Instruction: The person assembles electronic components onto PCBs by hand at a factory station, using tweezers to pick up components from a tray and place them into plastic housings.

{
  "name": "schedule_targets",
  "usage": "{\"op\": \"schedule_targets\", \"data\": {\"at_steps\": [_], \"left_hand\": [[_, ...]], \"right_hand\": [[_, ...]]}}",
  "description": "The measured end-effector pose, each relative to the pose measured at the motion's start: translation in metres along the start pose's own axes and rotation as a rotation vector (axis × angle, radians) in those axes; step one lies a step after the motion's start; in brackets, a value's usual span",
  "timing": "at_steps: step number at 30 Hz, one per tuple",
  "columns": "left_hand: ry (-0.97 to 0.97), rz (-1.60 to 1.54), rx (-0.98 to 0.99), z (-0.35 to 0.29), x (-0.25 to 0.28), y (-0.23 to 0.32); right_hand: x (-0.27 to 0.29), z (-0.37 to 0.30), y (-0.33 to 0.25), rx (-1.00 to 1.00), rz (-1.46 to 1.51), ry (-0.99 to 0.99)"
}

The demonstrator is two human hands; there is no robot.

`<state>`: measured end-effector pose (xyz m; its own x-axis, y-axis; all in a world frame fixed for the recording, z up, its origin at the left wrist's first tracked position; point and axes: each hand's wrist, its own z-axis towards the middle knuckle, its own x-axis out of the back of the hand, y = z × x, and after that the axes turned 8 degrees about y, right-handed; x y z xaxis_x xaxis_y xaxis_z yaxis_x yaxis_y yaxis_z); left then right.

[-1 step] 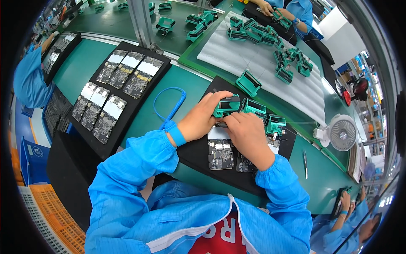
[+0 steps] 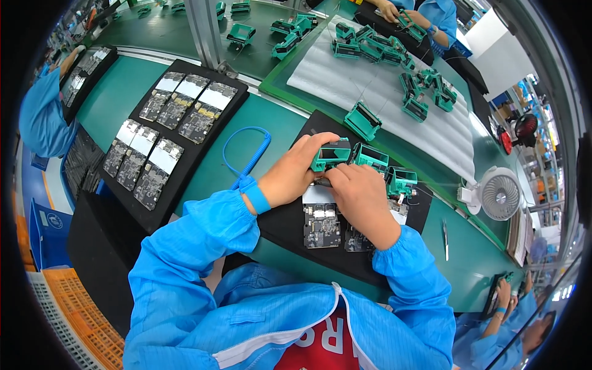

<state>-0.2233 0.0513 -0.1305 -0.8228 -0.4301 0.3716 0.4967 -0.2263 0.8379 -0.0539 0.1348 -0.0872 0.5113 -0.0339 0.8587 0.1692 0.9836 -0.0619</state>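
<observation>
My left hand is closed round a green plastic housing, its fingers over the far side and its thumb at the near side. Against the near edge of that housing, my right hand has its fingertips pinched together; what lies between them is hidden. Below my hands a circuit board with a pale upper part rests on a black foam mat. A second circuit board is partly covered by my right hand. Two more green housings, one beside the held one and another farther right, sit along the mat's far side.
A black foam tray with several circuit boards stands at left. Between it and me lies a coiled blue cord. Tweezers and a small white fan are at right. Green housings lie on white foam beyond; co-workers sit around.
</observation>
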Motion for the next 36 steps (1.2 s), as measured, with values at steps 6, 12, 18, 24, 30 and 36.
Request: {"op": "schedule_targets", "data": {"at_steps": [6, 12, 18, 24, 30, 36], "left_hand": [[-0.016, -0.040, -0.003, 0.005, -0.002, 0.005], [-0.058, -0.069, 0.058, 0.006, -0.002, 0.004], [-0.054, -0.075, 0.030, 0.001, 0.005, 0.004], [-0.054, 0.299, -0.157, 0.010, 0.008, -0.007], [0.066, 0.516, -0.083, 0.020, -0.006, -0.028], [0.018, 0.272, -0.035, 0.020, -0.004, -0.035]], "right_hand": [[0.002, 0.002, 0.001, -0.023, -0.037, 0.004], [-0.001, -0.012, 0.011, -0.030, 0.004, 0.061], [0.076, -0.075, -0.008, -0.313, 0.162, 0.142], [0.125, -0.200, -0.002, -1.221, 0.269, 0.317], [0.103, -0.250, -0.017, -0.885, -0.288, 0.238], [0.072, -0.233, -0.071, -0.921, -0.264, 0.181]]}}
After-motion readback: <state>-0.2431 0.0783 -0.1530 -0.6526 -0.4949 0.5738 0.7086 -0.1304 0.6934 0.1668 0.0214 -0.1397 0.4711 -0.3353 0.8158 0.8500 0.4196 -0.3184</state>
